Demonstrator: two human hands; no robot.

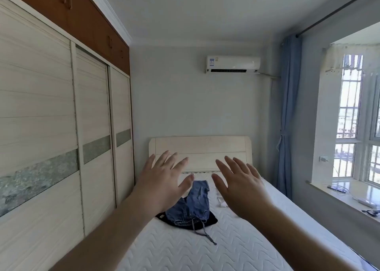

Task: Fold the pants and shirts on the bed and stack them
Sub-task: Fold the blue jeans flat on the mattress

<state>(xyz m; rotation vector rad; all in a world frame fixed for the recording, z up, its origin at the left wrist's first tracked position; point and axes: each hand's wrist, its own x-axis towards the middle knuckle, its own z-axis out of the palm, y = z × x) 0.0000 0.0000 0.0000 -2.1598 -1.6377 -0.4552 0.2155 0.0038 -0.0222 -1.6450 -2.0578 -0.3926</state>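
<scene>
Both hands are up in the middle of the frame with fingers spread wide, holding nothing: left hand [164, 180], right hand [240, 186]. The denim pants [190, 206] lie crumpled on the bed [205, 250] in the lower middle of the frame, on top of a black garment [211, 220] that peeks out underneath. Long axis runs roughly from the waistband, nearest the camera with its drawstring [204, 232] trailing toward the bottom, up toward the headboard [200, 147]. Probably soft, floppy and light, so I'd grab the waistband corners. There's something small and white [222, 202] just right of them, can't tell what.
</scene>
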